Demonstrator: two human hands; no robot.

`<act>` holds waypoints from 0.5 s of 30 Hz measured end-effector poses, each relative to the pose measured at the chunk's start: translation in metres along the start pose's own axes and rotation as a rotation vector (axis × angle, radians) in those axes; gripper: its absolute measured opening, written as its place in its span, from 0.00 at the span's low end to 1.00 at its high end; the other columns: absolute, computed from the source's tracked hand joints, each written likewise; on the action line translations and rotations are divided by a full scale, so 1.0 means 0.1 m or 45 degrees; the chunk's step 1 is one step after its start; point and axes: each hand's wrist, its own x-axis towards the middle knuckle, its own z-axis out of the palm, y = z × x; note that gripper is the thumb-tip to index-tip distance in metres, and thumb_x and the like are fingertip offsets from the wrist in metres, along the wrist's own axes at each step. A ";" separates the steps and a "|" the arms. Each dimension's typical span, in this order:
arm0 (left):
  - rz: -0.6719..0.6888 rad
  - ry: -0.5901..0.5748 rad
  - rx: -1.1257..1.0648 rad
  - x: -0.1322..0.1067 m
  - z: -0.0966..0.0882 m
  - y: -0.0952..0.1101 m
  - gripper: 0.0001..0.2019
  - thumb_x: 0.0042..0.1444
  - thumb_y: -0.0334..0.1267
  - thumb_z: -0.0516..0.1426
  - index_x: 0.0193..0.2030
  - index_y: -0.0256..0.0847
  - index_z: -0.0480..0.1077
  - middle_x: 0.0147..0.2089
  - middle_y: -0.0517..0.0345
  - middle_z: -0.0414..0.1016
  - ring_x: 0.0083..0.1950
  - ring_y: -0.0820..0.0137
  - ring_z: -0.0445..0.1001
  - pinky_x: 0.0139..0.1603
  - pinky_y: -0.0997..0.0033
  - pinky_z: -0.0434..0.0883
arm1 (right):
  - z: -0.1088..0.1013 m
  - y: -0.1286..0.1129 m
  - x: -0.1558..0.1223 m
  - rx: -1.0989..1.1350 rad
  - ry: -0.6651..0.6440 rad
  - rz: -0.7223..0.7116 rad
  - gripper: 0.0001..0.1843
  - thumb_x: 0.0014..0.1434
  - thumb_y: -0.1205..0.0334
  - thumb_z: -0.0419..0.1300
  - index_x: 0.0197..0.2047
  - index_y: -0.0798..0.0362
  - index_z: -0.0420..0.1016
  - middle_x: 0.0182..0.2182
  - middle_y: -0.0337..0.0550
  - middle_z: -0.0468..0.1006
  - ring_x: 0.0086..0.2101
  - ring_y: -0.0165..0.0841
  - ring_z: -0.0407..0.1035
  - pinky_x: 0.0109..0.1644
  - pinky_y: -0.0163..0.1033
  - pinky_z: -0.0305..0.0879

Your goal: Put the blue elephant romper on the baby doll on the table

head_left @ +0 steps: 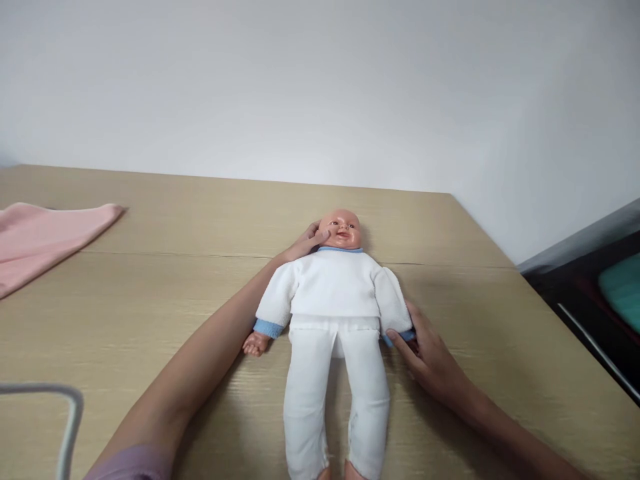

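Observation:
A baby doll [336, 287] lies face up on the wooden table, its head toward the wall and its feet running off the bottom of the view. It wears a white fleece top with blue collar and cuffs, and white trousers. My left hand [309, 241] cups the side of the doll's head, thumb on its cheek; the other fingers are partly hidden behind the head. Around the doll's blue cuff and hand, on the right side, my right hand [420, 350] is closed, with the thumb on top.
A pink cloth [47, 237] lies at the table's left. A grey-white bent tube [75, 407] stands at the lower left. The table [200, 213] meets a pale wall at the back; beyond its right edge are a dark object and a teal item [623, 290].

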 end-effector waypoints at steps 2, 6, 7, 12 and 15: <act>0.004 -0.025 -0.032 0.00 -0.01 -0.01 0.56 0.44 0.69 0.78 0.73 0.38 0.70 0.76 0.34 0.74 0.81 0.35 0.66 0.84 0.37 0.61 | 0.01 0.01 0.00 -0.006 0.007 -0.004 0.33 0.78 0.41 0.59 0.77 0.47 0.62 0.70 0.57 0.77 0.67 0.51 0.75 0.71 0.58 0.74; 0.012 -0.056 -0.061 0.04 -0.04 -0.08 0.56 0.47 0.68 0.77 0.75 0.38 0.68 0.77 0.33 0.72 0.81 0.35 0.66 0.84 0.36 0.61 | 0.00 0.00 0.01 0.002 0.008 -0.009 0.34 0.78 0.41 0.58 0.79 0.46 0.60 0.72 0.56 0.75 0.69 0.50 0.73 0.72 0.57 0.72; 0.018 -0.052 -0.060 0.06 -0.05 -0.09 0.56 0.46 0.68 0.77 0.75 0.38 0.67 0.78 0.33 0.71 0.82 0.35 0.65 0.84 0.36 0.61 | 0.00 0.00 0.01 0.002 0.005 -0.005 0.34 0.78 0.41 0.58 0.79 0.46 0.60 0.72 0.56 0.75 0.68 0.50 0.74 0.72 0.57 0.72; 0.054 -0.049 -0.044 0.09 -0.06 -0.11 0.57 0.46 0.67 0.78 0.76 0.38 0.65 0.82 0.32 0.65 0.84 0.36 0.61 0.85 0.40 0.60 | -0.02 -0.04 0.05 -0.007 0.023 -0.035 0.33 0.78 0.42 0.58 0.77 0.48 0.62 0.68 0.56 0.77 0.65 0.51 0.76 0.72 0.58 0.73; 0.060 -0.055 -0.017 0.00 -0.04 -0.01 0.51 0.50 0.65 0.76 0.75 0.43 0.66 0.81 0.37 0.67 0.83 0.38 0.64 0.83 0.41 0.63 | 0.02 -0.02 0.07 -0.002 0.095 -0.080 0.34 0.77 0.43 0.59 0.78 0.49 0.62 0.69 0.59 0.75 0.68 0.53 0.73 0.74 0.62 0.70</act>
